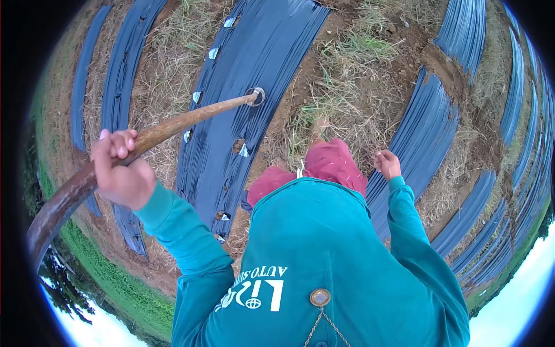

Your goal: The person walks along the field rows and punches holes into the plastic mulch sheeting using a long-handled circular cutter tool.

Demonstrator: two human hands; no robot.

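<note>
My left hand (124,168) is wrapped round a long curved wooden pole (191,120). At its far end is a round metal ring (255,96), over a black plastic mulch strip (254,52); whether the ring touches the plastic I cannot tell. The near end of the pole runs out past my hand to the lower left. My right hand (388,164) hangs out to my right above another plastic strip (422,124), its fingers curled in and nothing visible in them.
Along the left side of the middle strip are several holes with small whitish scraps, one scrap (213,53) near the top. Dry grass (352,87) and bare soil lie between the strips. More plastic-covered rows (511,98) run on both sides. Green growth (110,266) borders the field.
</note>
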